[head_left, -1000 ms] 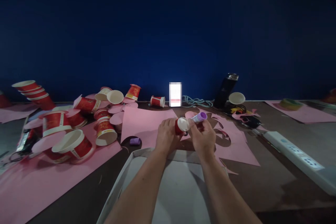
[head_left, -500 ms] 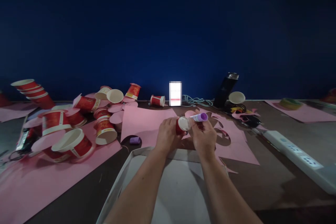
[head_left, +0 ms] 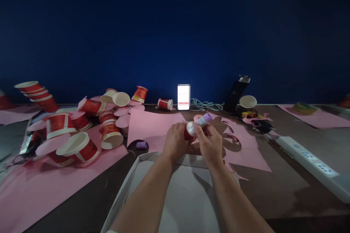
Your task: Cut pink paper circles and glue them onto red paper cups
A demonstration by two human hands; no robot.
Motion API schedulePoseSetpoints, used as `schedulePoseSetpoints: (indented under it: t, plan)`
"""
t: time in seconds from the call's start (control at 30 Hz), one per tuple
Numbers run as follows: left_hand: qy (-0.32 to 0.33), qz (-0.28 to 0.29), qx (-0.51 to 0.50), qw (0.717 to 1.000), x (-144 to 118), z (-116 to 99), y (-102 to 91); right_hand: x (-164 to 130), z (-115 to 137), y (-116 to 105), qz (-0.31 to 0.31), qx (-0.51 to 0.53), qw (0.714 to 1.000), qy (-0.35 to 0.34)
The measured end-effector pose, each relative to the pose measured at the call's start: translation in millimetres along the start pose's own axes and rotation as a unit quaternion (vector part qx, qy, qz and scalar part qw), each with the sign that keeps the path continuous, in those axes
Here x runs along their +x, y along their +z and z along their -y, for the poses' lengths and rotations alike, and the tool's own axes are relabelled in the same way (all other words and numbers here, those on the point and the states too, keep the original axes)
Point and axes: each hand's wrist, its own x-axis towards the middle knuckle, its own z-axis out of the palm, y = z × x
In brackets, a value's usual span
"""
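Note:
My left hand (head_left: 176,140) is closed around a small red paper cup (head_left: 187,133), turned so that its pale end faces up toward me. In my right hand (head_left: 211,142) I grip a purple and white glue stick (head_left: 203,119). The tip of the glue stick is at the pale end of the cup, partly behind my fingers. A purple cap (head_left: 141,145) lies on the table to the left of my hands. Beneath my forearms is an open white box or tray (head_left: 188,185).
Red paper cups (head_left: 112,134) with pink paper pieces crowd the left. Pink sheets (head_left: 154,125) lie ahead, cut scraps (head_left: 246,145) to the right. A lit phone screen (head_left: 183,97), black bottle (head_left: 236,93) and cord (head_left: 206,105) stand at the wall; a power strip (head_left: 308,164) lies right.
My right hand has brought the glue stick's tip onto the cup's pale end and tilted its purple end upward and left. My left hand still holds the cup.

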Motion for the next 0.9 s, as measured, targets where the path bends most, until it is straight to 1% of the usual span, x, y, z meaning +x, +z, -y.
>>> schedulePoseSetpoints:
  t: [0.07,0.13,0.23,0.3,0.37,0.43,0.5,0.6,0.7,0.8,0.9]
  plan:
    - [-0.010,-0.009,0.005,1.000,0.1,0.8,0.3,-0.7,0.1,-0.1,-0.007,-0.025,1.000,-0.001]
    - [-0.022,-0.009,0.008,1.000,0.5,1.2,-0.6,-1.4,0.3,-0.3,-0.033,-0.056,0.998,-0.011]
    - [-0.033,-0.005,0.012,0.999,0.8,1.2,-3.5,-3.0,1.1,-0.7,-0.074,-0.060,0.994,-0.054]
    - [-0.036,-0.002,0.019,0.999,0.4,1.3,-4.9,-4.5,1.8,-0.4,-0.068,-0.037,0.994,-0.072]
    - [-0.030,0.000,0.028,0.999,-0.3,2.2,-4.9,-6.1,2.2,0.9,-0.038,-0.023,0.996,-0.076]
    - [-0.023,0.003,0.034,0.999,-1.1,3.6,-3.4,-7.2,1.4,2.8,-0.012,-0.022,0.996,-0.084]
    - [-0.014,0.013,0.036,0.999,-1.7,5.0,-1.2,-7.4,-0.8,4.6,-0.003,-0.027,0.995,-0.091]
    - [0.004,0.034,0.036,0.999,-2.1,5.1,1.4,-6.1,-6.1,5.9,-0.011,-0.040,0.995,-0.094]
    - [0.008,0.040,0.041,0.998,-2.0,3.1,1.9,-4.1,-10.7,6.0,-0.025,-0.046,0.993,-0.106]
    - [0.000,0.043,0.050,0.998,-1.3,1.0,0.7,-3.0,-12.7,6.1,-0.031,-0.048,0.991,-0.120]
    - [-0.018,0.044,0.059,0.997,-0.5,-0.5,-1.4,-2.9,-12.4,6.5,-0.041,-0.054,0.991,-0.117]
